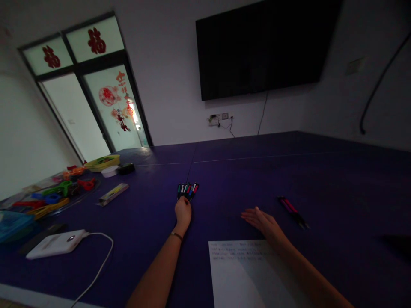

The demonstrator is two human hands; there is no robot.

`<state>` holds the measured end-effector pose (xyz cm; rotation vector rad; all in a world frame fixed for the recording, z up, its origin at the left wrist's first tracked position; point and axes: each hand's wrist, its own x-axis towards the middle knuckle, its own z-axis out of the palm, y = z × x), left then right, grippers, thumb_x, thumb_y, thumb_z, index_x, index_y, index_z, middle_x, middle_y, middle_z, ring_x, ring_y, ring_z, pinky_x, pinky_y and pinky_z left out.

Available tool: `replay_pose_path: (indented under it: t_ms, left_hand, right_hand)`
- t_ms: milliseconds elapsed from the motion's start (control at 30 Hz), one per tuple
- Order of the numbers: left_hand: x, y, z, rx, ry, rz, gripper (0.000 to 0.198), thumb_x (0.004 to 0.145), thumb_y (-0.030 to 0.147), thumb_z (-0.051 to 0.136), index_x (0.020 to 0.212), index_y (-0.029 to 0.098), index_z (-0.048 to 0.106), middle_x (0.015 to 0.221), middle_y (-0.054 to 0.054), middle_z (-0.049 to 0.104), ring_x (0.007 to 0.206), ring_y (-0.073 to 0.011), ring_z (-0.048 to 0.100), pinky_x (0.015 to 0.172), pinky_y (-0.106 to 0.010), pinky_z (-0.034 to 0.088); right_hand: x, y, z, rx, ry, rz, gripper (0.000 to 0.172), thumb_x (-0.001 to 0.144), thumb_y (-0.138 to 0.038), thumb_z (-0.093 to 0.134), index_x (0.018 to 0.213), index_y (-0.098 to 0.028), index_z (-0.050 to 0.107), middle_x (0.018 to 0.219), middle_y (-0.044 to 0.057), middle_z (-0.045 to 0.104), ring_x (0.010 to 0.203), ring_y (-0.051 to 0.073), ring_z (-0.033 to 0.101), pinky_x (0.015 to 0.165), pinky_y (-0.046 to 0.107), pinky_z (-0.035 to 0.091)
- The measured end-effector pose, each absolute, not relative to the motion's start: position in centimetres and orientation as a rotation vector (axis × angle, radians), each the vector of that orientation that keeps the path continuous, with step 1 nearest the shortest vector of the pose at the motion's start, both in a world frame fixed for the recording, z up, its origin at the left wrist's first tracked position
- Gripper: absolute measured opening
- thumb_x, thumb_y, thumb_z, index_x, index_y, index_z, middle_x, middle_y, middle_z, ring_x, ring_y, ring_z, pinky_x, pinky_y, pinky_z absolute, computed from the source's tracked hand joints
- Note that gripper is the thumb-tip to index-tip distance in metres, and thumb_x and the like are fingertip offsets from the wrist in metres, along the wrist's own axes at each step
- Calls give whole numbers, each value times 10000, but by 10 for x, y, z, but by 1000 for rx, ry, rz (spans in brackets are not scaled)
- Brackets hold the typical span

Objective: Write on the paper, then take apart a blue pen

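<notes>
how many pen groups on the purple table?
2: fanned multicoloured pens at the left hand; pink and black pens right of the right hand. More may be hidden.

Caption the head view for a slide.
Left hand at fanned pens on a purple table; right hand open beyond a handwritten sheet, pink-and-black pens farther right.

Can read 福 [96, 41] in red on each of 2 panes [111, 38]; cannot make out characters on door [98, 81] or paper [237, 282].

Runs free beyond fanned pens [189, 188] to the table's [231, 175] far edge; meets power bank [56, 245] toward left edge, pink pens [290, 208] rightward, then perhaps a dark object [398, 245].
</notes>
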<state>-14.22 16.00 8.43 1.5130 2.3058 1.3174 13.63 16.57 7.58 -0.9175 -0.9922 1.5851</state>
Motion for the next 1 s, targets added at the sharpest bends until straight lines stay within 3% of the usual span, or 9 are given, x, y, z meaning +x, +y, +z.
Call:
replay_pose_path:
  t_ms: [200, 400, 533, 767, 1000]
  left_hand:
    - [-113, 154, 99, 1386, 1767, 1444, 132, 700, 195, 533, 817, 135, 541, 759, -51, 601, 700, -139, 566, 652, -268, 440]
    - [-56, 125, 97, 860, 805, 1007, 278, 607, 169, 655, 865, 99, 579, 736, -57, 600, 605, -99, 559, 607, -232, 439]
    - [-42, 115, 87, 822, 749, 817, 284, 553, 143, 695, 815, 75, 607, 689, -43, 595, 593, -97, 556, 650, -241, 436]
    - [-40, 111, 88, 911, 788, 757, 361, 509, 170, 729, 844, 97, 617, 790, -57, 608, 664, -113, 568, 725, -267, 430]
    - [-39, 109, 90, 1034, 739, 706, 280, 574, 218, 687, 811, 81, 627, 831, -87, 614, 757, -142, 572, 764, -264, 420]
  right_hand:
    - [138, 169, 81, -775, -899, 1740, 413, 814, -438, 347, 849, -106, 590, 930, 181, 613, 948, 231, 556, 929, 391, 350]
    - [139, 161, 94, -588, -831, 1913, 631, 796, -554, 101, 953, -136, 548, 1195, 171, 463, 1093, 211, 448, 955, 377, 311]
    - [139, 156, 97, -566, -806, 1997, 715, 775, -591, 59, 957, -88, 532, 1192, 213, 448, 1118, 222, 420, 958, 369, 297]
    - [137, 149, 100, -509, -856, 2017, 723, 758, -625, 65, 982, -105, 515, 1187, 194, 457, 1141, 217, 392, 963, 370, 280]
    - [131, 144, 101, -435, -816, 2116, 750, 757, -623, 28, 1024, -104, 499, 1173, 182, 477, 1126, 216, 409, 965, 382, 268]
